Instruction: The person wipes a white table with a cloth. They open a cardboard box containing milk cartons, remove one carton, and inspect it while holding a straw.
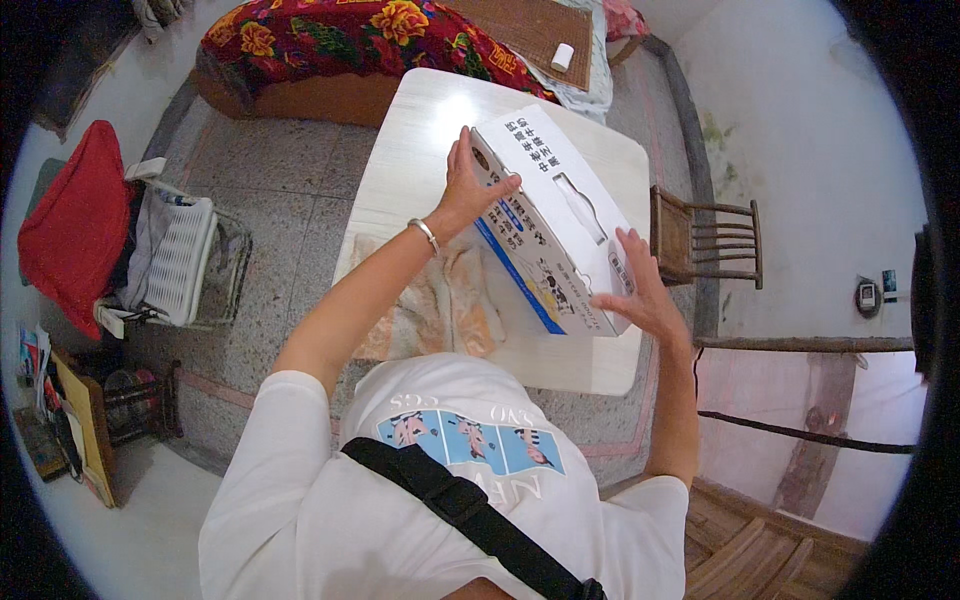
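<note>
A long white carton (535, 245) with a blue lower edge, printed lettering and a small cow picture stands at a slant on the pale table (405, 165). A white carry handle is set into its top face. My left hand (473, 190), a silver bangle at its wrist, clasps the carton's far left end with the thumb over the top edge. At the near right end my right hand (645, 295) grips the corner, thumb and fingers spread across it. Beside the carton, a beige and orange patterned cloth (430, 310) lies along the table's near edge.
A wooden chair (705, 235) stands against the table's right side. Beyond the table is a bed with a red floral cover (330, 45) and a brown mat (520, 35) bearing a white object (562, 56). To the left is a white chair (180, 260) with a red cloth (75, 230).
</note>
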Demonstrator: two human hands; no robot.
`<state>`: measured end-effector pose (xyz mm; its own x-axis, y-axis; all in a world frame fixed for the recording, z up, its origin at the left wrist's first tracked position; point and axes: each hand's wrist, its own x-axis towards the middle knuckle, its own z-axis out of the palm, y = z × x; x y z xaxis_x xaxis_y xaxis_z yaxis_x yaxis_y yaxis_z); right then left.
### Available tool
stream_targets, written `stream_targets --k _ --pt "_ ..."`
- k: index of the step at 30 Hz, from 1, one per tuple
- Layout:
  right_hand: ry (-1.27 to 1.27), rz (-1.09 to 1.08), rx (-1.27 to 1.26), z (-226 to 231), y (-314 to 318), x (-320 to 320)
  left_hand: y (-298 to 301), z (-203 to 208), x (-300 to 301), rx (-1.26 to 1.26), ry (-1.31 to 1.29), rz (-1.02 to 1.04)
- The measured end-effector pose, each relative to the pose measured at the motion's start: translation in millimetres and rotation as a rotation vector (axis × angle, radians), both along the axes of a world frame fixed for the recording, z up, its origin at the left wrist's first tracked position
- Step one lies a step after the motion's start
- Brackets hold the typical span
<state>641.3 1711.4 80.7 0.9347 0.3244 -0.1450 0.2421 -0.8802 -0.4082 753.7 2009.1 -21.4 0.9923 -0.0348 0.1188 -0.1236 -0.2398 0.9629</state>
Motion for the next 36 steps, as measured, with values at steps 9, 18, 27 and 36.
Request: stream_targets --k 9,18,27,36 --pt "-0.111 -0.137 -0.117 -6.6 63.5 52.7 5.1 1.0 8.5 -0.166 0.072 -0.156" --pt "0.004 -0.077 -0.326 2.2 72.7 68.0 18.9 4.5 4.2 -0.120 0.069 -0.236" --pt "0.033 0.036 -0.021 -5.8 29.0 66.3 -17.6 11.8 -48.6 0.107 -0.378 0.098" --pt "-0.038 0.041 0.239 -21.5 11.0 64.5 -84.1 10.5 -102.0 -0.254 0.496 -0.353"
